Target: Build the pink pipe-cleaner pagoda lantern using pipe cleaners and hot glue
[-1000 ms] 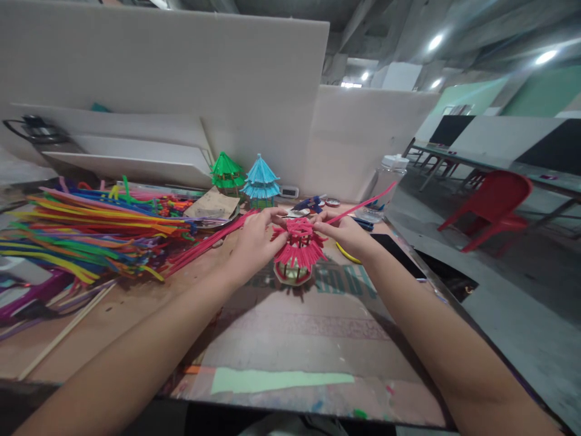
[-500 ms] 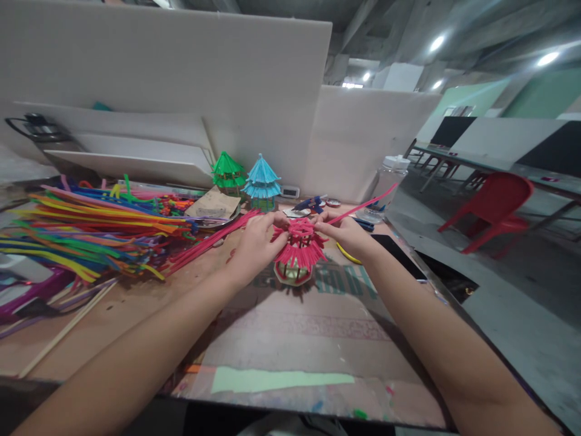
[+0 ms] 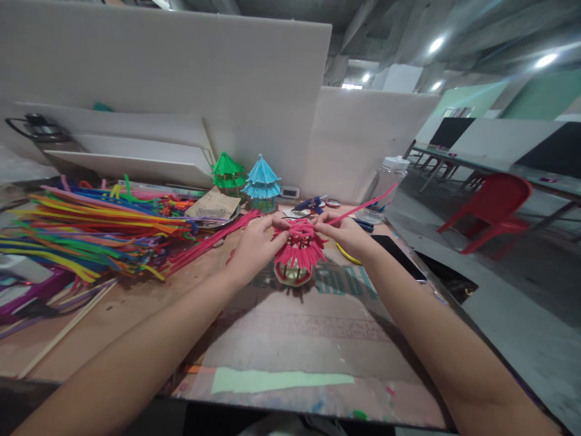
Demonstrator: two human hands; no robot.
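Note:
A small model pavilion (image 3: 300,257) with a red fringed roof stands on the cardboard-covered table, its pale base below. My left hand (image 3: 259,245) is closed on the left side of its upper red ring, thumb and fingers pinching it. At the ring's right side, my right hand (image 3: 341,235) pinches a red pipe cleaner (image 3: 370,203), whose free end sticks up to the right. Fingertips partly hide where the pipe cleaner meets the ring. Behind stand a green model pavilion (image 3: 227,172) and a blue model pavilion (image 3: 262,181).
Bundles of coloured pipe cleaners (image 3: 109,224) lie at the left, with red pipe cleaners (image 3: 209,242) beside my left hand. A glue gun (image 3: 311,204), a clear bottle (image 3: 385,181) and a phone (image 3: 399,257) lie beyond and right. White boards (image 3: 158,79) stand behind.
Almost nothing differs. Both hands keep their places at the red pavilion's top, and the view has shifted very slightly.

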